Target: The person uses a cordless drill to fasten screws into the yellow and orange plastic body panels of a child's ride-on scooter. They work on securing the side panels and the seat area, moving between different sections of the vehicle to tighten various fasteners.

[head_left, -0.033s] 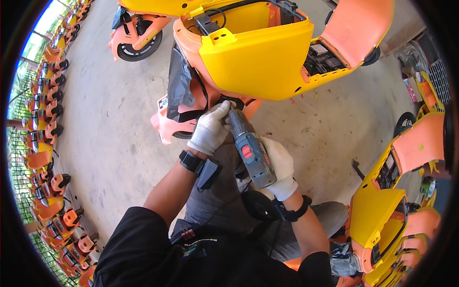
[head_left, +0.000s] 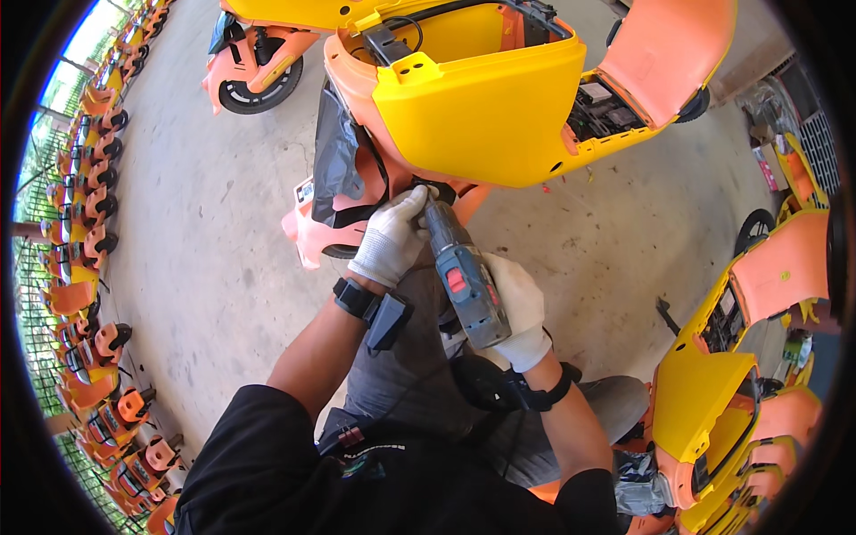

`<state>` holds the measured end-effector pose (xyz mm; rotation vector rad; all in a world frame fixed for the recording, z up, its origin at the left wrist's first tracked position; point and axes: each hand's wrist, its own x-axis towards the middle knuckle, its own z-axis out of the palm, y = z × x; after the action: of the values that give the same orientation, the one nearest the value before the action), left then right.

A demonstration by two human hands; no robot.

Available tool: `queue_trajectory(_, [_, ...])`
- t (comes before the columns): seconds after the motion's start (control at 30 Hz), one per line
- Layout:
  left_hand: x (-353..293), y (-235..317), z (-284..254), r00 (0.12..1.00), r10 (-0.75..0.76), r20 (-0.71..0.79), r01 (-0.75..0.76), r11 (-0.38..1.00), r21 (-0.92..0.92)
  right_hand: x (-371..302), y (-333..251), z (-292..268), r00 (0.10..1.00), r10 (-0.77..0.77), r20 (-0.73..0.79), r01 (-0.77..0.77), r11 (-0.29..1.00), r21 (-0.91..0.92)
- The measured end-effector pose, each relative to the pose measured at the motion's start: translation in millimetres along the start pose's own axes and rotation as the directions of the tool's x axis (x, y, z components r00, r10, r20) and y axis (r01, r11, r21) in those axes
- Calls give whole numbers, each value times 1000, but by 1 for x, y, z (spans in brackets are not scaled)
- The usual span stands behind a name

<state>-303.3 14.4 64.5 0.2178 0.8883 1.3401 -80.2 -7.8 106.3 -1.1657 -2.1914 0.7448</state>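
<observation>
A yellow and orange scooter point(head_left: 481, 116) stands in front of me, partly wrapped in grey plastic film point(head_left: 337, 169) at its front end. My right hand point(head_left: 519, 308), in a white glove, is wrapped round the grip of a blue-grey cordless drill point(head_left: 473, 294) with a red switch. The drill's nose points up at the scooter's underside, by the front wheel. My left hand point(head_left: 392, 230), also gloved, is closed beside the drill's tip with thumb and fingers together. What its fingertips pinch is hidden, as is the bit's end.
Another scooter point(head_left: 254, 76) stands beyond on the left. More yellow and orange scooters point(head_left: 704, 383) crowd the right side close to me. A long row of scooters point(head_left: 89, 214) lines the fence at the left. The concrete floor point(head_left: 223, 214) has small scraps on it.
The drill and my right hand have shifted very slightly to the left. My left hand stays nearly in place at the drill's tip.
</observation>
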Motion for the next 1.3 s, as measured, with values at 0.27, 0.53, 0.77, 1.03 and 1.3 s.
queue_trajectory(0.27, [26, 18, -22, 996, -65, -67, 64, 998, -13, 15, -6, 38, 996, -42, -83, 29, 987, -157])
queue_trajectory(0.53, [28, 24, -9, 992, -53, -111, 57, 998, 32, 17, -1, 46, 999, 45, -16, -46, 988, -149])
queue_trajectory(0.77, [32, 16, -41, 990, 137, -37, -123, 956, 266, 17, 2, 53, 997, 40, -59, -49, 987, -155])
queue_trajectory(1.03, [37, 12, -35, 933, 359, -30, -296, 812, 503, 15, 6, 61, 995, 60, -84, -72, 987, -141])
queue_trajectory(1.3, [42, 6, -42, 962, 249, -115, -225, 955, 192, 17, 4, 69, 994, 75, -76, -86, 984, -158])
